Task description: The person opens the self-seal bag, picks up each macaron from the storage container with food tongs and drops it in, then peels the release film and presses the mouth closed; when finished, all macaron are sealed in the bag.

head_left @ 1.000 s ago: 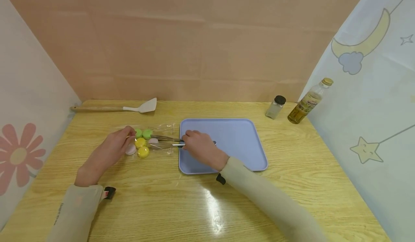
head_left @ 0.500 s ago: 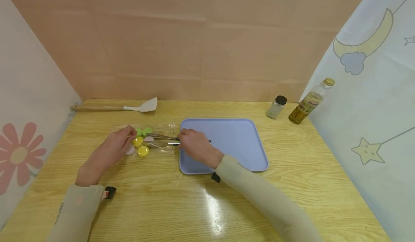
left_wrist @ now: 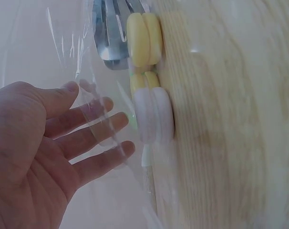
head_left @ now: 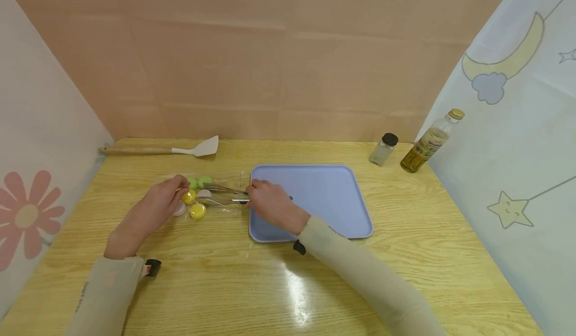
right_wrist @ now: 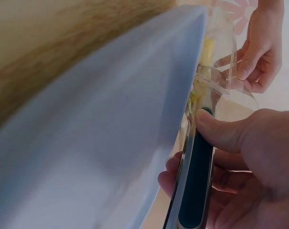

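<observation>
A clear plastic bag (head_left: 230, 180) lies on the left of the table with several macarons inside. They are green (head_left: 204, 181), yellow (head_left: 197, 211) and pale pink (left_wrist: 154, 114). My left hand (head_left: 153, 207) pinches the bag's edge between thumb and index finger, its other fingers spread behind the film. My right hand (head_left: 273, 205) grips steel tongs (head_left: 220, 188) by their dark green handle (right_wrist: 197, 186), over the tray's left side. The tong ends reach into the bag, on either side of a pale macaron (head_left: 204, 193); whether they touch it I cannot tell.
A blue-lilac tray (head_left: 324, 196) lies right of the bag. Behind the bag rests a white spatula (head_left: 204, 147) with a wooden handle. A black-capped jar (head_left: 383, 150) and an oil bottle (head_left: 427, 143) stand at the back right.
My right hand has moved slightly left, pushing the tongs deeper into the bag. The pale macaron by the tongs and a yellow one have shifted left. My left hand has stayed in place.
</observation>
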### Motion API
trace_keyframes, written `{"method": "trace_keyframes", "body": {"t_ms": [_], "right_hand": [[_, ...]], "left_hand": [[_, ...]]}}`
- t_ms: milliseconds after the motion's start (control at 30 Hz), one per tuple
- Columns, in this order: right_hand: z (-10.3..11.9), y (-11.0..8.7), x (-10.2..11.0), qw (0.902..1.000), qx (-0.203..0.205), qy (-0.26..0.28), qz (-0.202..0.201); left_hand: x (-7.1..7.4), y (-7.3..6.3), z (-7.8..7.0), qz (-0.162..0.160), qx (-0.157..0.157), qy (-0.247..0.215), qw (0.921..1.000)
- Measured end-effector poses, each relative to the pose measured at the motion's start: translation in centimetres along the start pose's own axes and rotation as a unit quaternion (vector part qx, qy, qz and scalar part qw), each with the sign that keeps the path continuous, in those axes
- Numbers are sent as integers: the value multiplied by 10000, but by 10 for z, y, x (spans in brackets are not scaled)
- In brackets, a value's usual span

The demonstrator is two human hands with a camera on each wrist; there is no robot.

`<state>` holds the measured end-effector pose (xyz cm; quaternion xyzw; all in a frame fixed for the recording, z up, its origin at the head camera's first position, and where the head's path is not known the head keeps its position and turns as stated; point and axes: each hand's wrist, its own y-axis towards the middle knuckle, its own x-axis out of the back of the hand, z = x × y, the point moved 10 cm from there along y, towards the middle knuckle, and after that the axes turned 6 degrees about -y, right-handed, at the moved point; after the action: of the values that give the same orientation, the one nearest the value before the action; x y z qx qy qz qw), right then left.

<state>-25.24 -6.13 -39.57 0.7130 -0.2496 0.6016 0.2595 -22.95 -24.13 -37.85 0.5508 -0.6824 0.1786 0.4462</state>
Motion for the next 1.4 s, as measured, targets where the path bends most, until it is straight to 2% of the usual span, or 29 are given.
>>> {"method": "trace_keyframes", "body": {"t_ms": [233, 433, 600, 833, 1100, 1267, 1400], "right_hand": [[-9, -9, 0, 9998, -145, -105, 104], [-21, -23, 4, 9998, -171, -93, -70], [-36, -42, 8, 9990, -354, 187, -206], [-59, -75, 15, 9945, -667, 564, -570], [-94, -118, 24, 9837, -1249, 921, -912], [-122, -154, 28, 9743, -1682, 939, -1165], [-148, -189, 25, 9625, -2253, 998, -1132]], "left_hand": [[0, 0, 1, 3, -6, -9, 10000], [0, 1, 1, 25, 38, 53, 10000], [1, 1, 2, -11, -18, 126, 9999], [2, -1, 1, -66, -166, 100, 9998], [0, 0, 3, -14, -79, 72, 9999], [0, 0, 2, 11, -30, 32, 10000], [-1, 0, 3, 49, 22, -40, 10000]]}}
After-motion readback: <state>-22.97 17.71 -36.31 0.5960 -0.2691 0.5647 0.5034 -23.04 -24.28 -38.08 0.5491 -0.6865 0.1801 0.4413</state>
